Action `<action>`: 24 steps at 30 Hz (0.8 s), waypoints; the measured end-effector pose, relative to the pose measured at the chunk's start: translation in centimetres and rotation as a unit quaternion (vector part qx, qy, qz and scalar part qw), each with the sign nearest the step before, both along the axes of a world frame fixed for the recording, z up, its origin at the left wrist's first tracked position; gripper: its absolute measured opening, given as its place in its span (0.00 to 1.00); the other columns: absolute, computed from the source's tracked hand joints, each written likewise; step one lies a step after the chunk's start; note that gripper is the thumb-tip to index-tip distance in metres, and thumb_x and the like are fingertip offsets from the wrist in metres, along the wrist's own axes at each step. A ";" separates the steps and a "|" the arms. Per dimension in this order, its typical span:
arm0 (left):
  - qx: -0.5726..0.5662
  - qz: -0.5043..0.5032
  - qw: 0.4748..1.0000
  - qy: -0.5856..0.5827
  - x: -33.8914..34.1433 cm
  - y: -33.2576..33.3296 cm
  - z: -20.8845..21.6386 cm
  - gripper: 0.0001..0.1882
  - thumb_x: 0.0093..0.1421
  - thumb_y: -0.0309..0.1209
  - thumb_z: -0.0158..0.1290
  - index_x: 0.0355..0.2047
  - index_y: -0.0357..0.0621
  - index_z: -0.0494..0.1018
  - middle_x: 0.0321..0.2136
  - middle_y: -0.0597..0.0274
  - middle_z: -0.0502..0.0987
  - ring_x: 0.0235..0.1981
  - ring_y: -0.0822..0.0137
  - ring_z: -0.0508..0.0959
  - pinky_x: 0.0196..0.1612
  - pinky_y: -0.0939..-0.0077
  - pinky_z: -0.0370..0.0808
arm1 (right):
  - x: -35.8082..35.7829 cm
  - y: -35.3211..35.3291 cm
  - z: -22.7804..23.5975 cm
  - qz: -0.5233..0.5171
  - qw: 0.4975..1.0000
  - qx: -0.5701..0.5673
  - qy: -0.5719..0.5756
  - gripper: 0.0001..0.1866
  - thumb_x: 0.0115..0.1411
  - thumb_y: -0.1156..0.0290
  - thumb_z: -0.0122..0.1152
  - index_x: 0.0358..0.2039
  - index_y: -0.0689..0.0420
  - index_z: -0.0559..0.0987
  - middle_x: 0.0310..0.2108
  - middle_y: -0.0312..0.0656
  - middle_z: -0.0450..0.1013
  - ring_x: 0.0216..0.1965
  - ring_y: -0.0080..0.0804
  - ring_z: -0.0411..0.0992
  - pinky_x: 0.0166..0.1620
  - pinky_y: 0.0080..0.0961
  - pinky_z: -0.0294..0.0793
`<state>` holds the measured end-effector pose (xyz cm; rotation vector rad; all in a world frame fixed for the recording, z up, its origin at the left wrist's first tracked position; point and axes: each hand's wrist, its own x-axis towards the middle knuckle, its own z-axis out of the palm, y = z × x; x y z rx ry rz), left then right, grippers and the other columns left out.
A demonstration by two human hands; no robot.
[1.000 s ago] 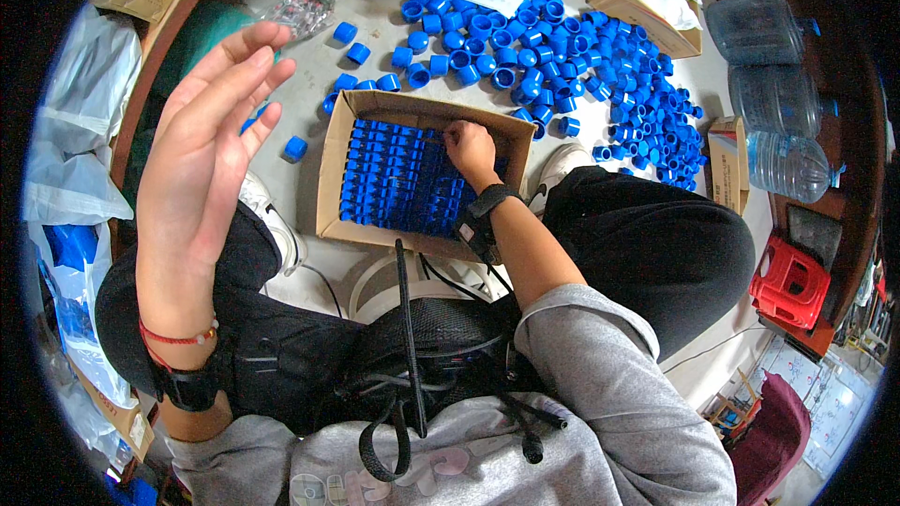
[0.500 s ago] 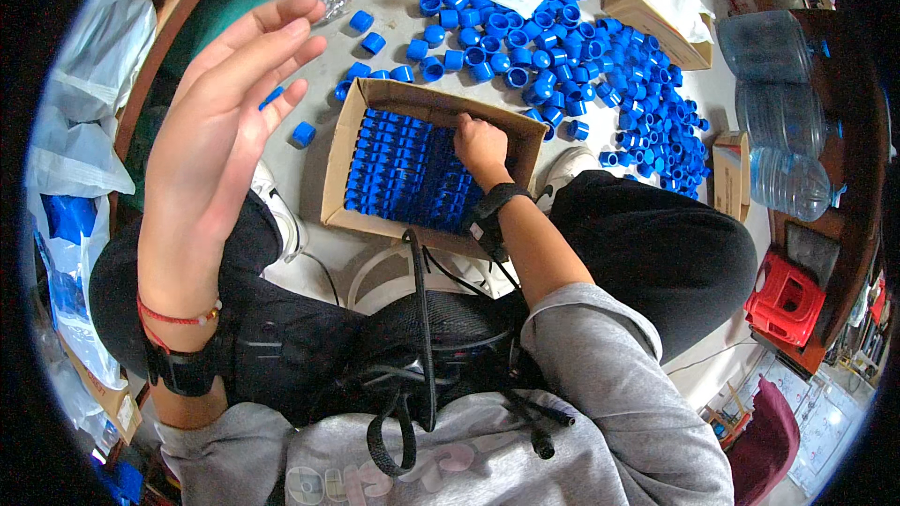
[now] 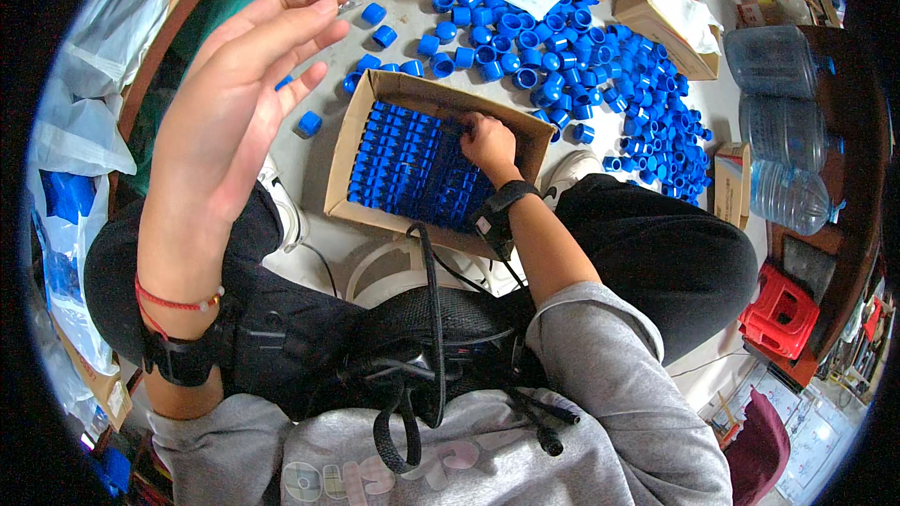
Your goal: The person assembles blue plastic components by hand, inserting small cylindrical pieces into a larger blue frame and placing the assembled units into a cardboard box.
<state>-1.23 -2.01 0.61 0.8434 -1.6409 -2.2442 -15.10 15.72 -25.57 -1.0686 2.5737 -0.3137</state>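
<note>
A cardboard box [image 3: 347,157] stands on the floor between my feet, with rows of small blue plastic parts [image 3: 394,155] packed in it. My right hand [image 3: 489,145] reaches into the right side of this box. Its fingers are curled together at the far end of the rows, and whatever they may hold is hidden. Raised in the air to the left of the box, my left hand [image 3: 230,98] is open, fingers stretched and slightly apart, with nothing in it.
A large heap of loose blue caps [image 3: 647,117] spreads over the floor beyond and right of the box. Open cartons [image 3: 656,14] stand behind it. Large clear water bottles [image 3: 783,117] and a red plastic stool [image 3: 780,311] line the right. Plastic bags [image 3: 89,131] are at far left.
The whole view has shifted slightly, so box and heap appear a little farther right. My right hand stays in the box with its fingers slightly changed; my left stays raised and open.
</note>
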 end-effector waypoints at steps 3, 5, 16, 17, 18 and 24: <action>0.005 -0.001 1.000 0.010 0.0 0.0 -0.2 0.14 0.50 0.31 0.44 0.37 0.41 0.62 0.38 0.66 0.64 0.40 0.74 0.63 0.39 0.83 0.58 | -0.4 0.3 -0.5 0.007 1.000 0.009 0.007 0.12 0.39 0.66 0.53 0.27 0.54 0.70 0.25 0.45 0.68 0.29 0.39 0.67 0.31 0.31 0.68; 0.005 0.004 1.000 0.012 -0.1 0.0 -0.2 0.13 0.50 0.31 0.44 0.37 0.42 0.62 0.38 0.66 0.64 0.39 0.74 0.63 0.39 0.82 0.59 | -0.5 0.3 -0.9 0.010 1.000 0.009 0.015 0.12 0.39 0.65 0.53 0.27 0.53 0.71 0.24 0.45 0.68 0.28 0.39 0.67 0.31 0.31 0.67; 0.003 0.002 1.000 -0.003 0.0 -0.2 -0.2 0.14 0.50 0.32 0.44 0.37 0.42 0.63 0.39 0.66 0.64 0.40 0.75 0.63 0.39 0.84 0.58 | -0.4 -0.2 -0.8 0.035 0.999 -0.002 0.029 0.13 0.38 0.61 0.54 0.21 0.57 0.70 0.24 0.45 0.68 0.28 0.39 0.67 0.30 0.31 0.67; 0.003 0.001 1.000 -0.003 0.0 -0.2 -0.2 0.14 0.50 0.32 0.44 0.37 0.42 0.63 0.39 0.66 0.64 0.40 0.75 0.63 0.39 0.84 0.58 | -0.2 -0.4 -0.7 0.025 0.999 0.012 0.019 0.12 0.38 0.62 0.54 0.20 0.57 0.71 0.23 0.45 0.68 0.27 0.39 0.67 0.30 0.31 0.67; 0.003 -0.001 1.000 -0.001 0.1 -0.3 -0.3 0.14 0.50 0.32 0.44 0.37 0.42 0.63 0.39 0.66 0.64 0.40 0.75 0.63 0.40 0.84 0.58 | -0.2 -0.5 -0.6 0.013 1.000 0.026 0.011 0.11 0.38 0.62 0.54 0.19 0.57 0.71 0.22 0.45 0.68 0.26 0.39 0.67 0.30 0.31 0.67; -0.005 0.017 1.000 -0.014 -0.3 0.1 -0.3 0.14 0.47 0.34 0.46 0.35 0.44 0.65 0.34 0.70 0.67 0.38 0.78 0.64 0.39 0.85 0.55 | -0.5 -0.1 -1.5 -0.006 0.999 -0.015 0.031 0.10 0.39 0.64 0.53 0.19 0.57 0.71 0.21 0.46 0.68 0.25 0.40 0.67 0.29 0.31 0.68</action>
